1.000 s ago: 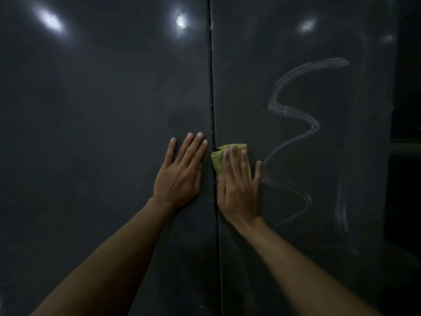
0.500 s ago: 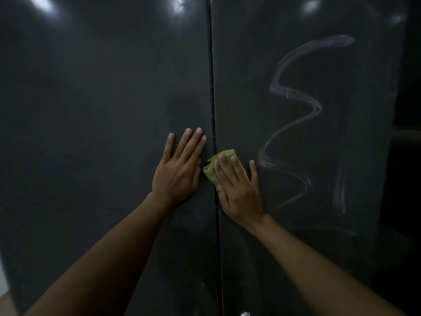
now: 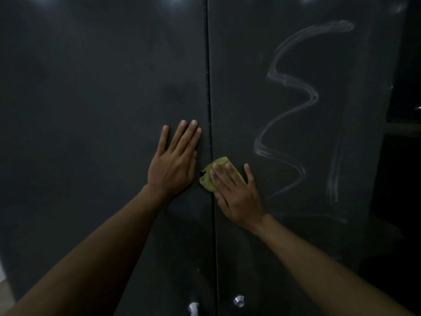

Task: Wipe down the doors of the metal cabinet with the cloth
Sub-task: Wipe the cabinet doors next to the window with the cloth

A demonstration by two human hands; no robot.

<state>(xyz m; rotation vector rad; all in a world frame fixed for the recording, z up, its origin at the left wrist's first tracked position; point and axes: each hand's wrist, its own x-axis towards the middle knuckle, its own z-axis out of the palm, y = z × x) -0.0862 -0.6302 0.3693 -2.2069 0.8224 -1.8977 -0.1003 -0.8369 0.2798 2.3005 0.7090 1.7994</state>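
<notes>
Two dark grey metal cabinet doors fill the view, the left door (image 3: 91, 133) and the right door (image 3: 296, 224), split by a vertical seam. My right hand (image 3: 237, 195) presses a folded yellow-green cloth (image 3: 210, 179) flat against the right door, right at the seam, with straight fingers on top of it. My left hand (image 3: 175, 163) lies flat and open on the left door just left of the seam, a little higher than the right hand. A pale wavy wipe streak (image 3: 289, 110) runs down the right door.
Two small shiny knobs sit low on the doors, one on the left door (image 3: 193, 307) and one on the right door (image 3: 238, 301). Beyond the cabinet's right edge is a dark area with a pale ledge (image 3: 403, 127). A strip of light floor (image 3: 3, 290) shows at bottom left.
My right hand has slid the cloth down the seam and tilted it to the left. The view has dropped, so the door knobs now show. My left hand stayed put.
</notes>
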